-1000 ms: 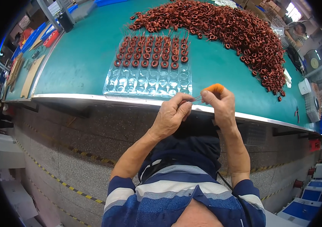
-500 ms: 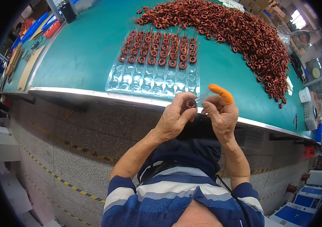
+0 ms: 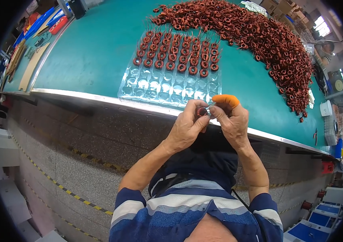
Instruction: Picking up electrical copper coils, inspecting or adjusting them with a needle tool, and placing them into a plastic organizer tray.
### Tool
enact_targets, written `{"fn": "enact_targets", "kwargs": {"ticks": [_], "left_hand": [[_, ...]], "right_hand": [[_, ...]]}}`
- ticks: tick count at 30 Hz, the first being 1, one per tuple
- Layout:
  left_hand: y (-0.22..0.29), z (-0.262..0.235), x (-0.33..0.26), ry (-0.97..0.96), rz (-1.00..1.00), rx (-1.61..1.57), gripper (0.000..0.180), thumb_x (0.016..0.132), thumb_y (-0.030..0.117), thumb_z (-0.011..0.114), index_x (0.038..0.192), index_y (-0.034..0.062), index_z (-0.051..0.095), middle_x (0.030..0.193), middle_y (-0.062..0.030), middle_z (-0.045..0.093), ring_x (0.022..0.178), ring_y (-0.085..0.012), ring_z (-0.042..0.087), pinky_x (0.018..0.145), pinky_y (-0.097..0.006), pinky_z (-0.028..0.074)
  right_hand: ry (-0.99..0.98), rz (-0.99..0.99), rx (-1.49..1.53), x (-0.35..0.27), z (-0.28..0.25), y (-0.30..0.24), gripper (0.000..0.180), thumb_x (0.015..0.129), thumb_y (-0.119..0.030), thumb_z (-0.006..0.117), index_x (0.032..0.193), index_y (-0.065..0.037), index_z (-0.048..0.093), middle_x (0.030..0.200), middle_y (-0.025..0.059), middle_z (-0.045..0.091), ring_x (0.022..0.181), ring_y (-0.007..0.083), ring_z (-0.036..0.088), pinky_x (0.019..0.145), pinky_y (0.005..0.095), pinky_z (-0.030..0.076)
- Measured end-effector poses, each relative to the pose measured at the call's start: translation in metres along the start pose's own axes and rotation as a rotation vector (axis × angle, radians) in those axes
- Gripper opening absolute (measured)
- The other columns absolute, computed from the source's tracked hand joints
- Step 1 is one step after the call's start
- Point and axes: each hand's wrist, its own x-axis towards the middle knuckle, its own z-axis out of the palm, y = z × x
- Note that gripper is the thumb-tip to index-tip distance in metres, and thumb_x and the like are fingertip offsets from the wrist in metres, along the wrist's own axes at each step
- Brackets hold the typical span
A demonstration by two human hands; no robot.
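Between the thumb and index finger of my left hand (image 3: 184,128) is a copper-wound toroidal coil (image 3: 201,111), held just past the table's front edge. My right hand (image 3: 232,121), with an orange finger cot (image 3: 226,99) on its index finger, pinches the coil's wire leads (image 3: 210,105) at their right side. The two hands nearly touch. Beyond them lies a clear plastic tray (image 3: 128,92) with round pockets. Red-brown coils (image 3: 170,67) stand in its far rows, leads pointing up and away; its near rows hold none.
A large heap of loose coils (image 3: 260,36) curves across the green table (image 3: 95,52) at far right. A white tub (image 3: 325,108) and pliers (image 3: 315,136) are at the right end. A red tray (image 3: 58,25) sits far left. The metal table edge (image 3: 74,93) runs before me.
My right hand has moved left and closed in on the coil's leads, its orange-covered finger bending down onto them. My view has shifted slightly, and the left hand still holds the coil.
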Motion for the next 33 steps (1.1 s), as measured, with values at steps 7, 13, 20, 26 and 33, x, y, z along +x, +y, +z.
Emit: {"fn": "enact_targets", "kwargs": {"ticks": [7,13,20,26,33], "left_hand": [[0.009,0.005,-0.005,-0.059,-0.055,-0.175,0.026,0.098,0.014,0.053,0.117,0.0020,0.039,0.076,-0.0028,0.050,0.063,-0.0094,0.048,0.057,-0.023,0.041],[0.008,0.015,-0.006,-0.078,0.020,-0.312,0.029,0.097,0.011,0.054,0.120,0.0029,0.038,0.083,-0.0058,0.052,0.069,-0.0127,0.052,0.062,-0.025,0.045],[0.004,0.011,-0.007,-0.024,0.088,-0.178,0.020,0.100,0.017,0.048,0.111,0.0031,0.039,0.074,-0.0031,0.049,0.066,-0.0106,0.049,0.061,-0.023,0.042],[0.008,0.009,-0.009,-0.029,-0.022,0.012,0.026,0.100,0.017,0.050,0.117,-0.0020,0.049,0.071,-0.0023,0.053,0.064,-0.0099,0.051,0.060,-0.023,0.043],[-0.001,0.022,-0.007,0.135,0.054,-0.008,0.015,0.099,0.013,0.049,0.103,0.0013,0.058,0.068,-0.0012,0.052,0.061,-0.0083,0.050,0.055,-0.022,0.042]], "right_hand": [[0.076,-0.446,-0.337,-0.010,0.001,-0.002,0.036,0.082,-0.002,0.071,0.116,0.001,0.061,0.080,0.0088,0.067,0.069,0.0158,0.067,0.065,0.0263,0.053],[0.158,-0.392,-0.090,-0.012,0.001,0.004,0.048,0.083,-0.001,0.072,0.126,0.001,0.051,0.080,0.0066,0.067,0.071,0.0111,0.064,0.068,0.0244,0.052],[0.119,0.087,0.378,-0.013,-0.016,0.004,0.037,0.096,-0.023,0.058,0.123,0.002,0.053,0.091,0.0072,0.061,0.073,0.0120,0.059,0.063,0.0209,0.046],[-0.003,0.141,0.269,-0.012,-0.015,0.003,0.025,0.093,-0.021,0.062,0.101,0.002,0.067,0.082,0.0068,0.067,0.072,0.0121,0.063,0.065,0.0239,0.048],[0.137,0.087,0.131,-0.018,-0.008,0.001,0.023,0.089,-0.021,0.068,0.091,0.002,0.070,0.072,0.0044,0.066,0.064,0.0084,0.059,0.059,0.0234,0.047]]}}
